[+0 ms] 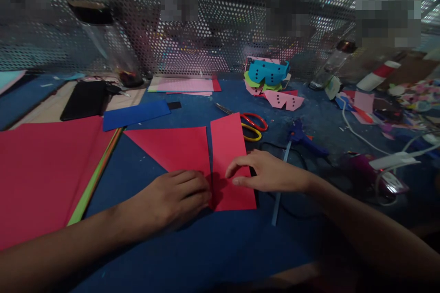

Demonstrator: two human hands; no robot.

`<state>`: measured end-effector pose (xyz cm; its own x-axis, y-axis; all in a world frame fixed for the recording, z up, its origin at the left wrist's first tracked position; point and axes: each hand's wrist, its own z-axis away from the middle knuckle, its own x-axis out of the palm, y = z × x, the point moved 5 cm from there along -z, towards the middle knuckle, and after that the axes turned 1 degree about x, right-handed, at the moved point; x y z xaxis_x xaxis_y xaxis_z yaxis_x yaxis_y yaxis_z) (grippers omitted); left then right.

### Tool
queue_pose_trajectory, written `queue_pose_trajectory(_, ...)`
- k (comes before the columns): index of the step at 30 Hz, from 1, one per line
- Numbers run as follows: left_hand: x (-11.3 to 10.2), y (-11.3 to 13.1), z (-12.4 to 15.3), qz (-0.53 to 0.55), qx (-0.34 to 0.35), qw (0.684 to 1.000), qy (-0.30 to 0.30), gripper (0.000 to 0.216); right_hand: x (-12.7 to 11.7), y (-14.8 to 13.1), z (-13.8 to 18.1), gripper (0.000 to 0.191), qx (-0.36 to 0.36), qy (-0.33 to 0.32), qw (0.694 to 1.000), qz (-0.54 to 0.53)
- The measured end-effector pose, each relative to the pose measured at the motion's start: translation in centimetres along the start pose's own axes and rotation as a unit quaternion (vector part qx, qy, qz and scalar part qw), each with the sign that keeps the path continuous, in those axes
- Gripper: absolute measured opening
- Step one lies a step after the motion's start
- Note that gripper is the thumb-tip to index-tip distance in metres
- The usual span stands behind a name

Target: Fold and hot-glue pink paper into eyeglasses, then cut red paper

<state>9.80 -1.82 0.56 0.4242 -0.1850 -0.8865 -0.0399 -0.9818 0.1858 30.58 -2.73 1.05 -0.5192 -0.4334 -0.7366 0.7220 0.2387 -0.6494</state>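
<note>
Two pieces of red paper lie side by side with a narrow gap. The left one, a triangular red paper (182,146), is pressed against the table by my left hand (178,194). That hand's fingers are curled and close together near the paper's right edge, with the thumb hidden. Over the rectangular red paper (227,151) is my right hand (263,171), its thumb and index finger apart and nothing between them. Just behind the rectangle lie scissors (252,126) with red and yellow handles, partly covered by it.
A stack of red sheets (51,174) lies at left, beside a black phone (84,100) and a blue paper strip (137,114). Folded paper shapes (268,73) stand at the back. On the right are a blue glue gun (302,137), a white power strip (393,161) and cables.
</note>
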Motion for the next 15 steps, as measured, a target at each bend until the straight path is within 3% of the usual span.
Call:
queue_pose_trajectory(6,-0.05,-0.16,0.06,0.001,-0.005,0.999,-0.032,0.019,-0.08,-0.03,0.13,0.02,-0.004,-0.021,1.0,0.002)
queue_pose_trajectory(15,-0.27,0.01,-0.48,-0.006,-0.002,1.0,-0.017,0.014,-0.09,-0.12,0.18,0.021,-0.011,-0.035,0.999,-0.013)
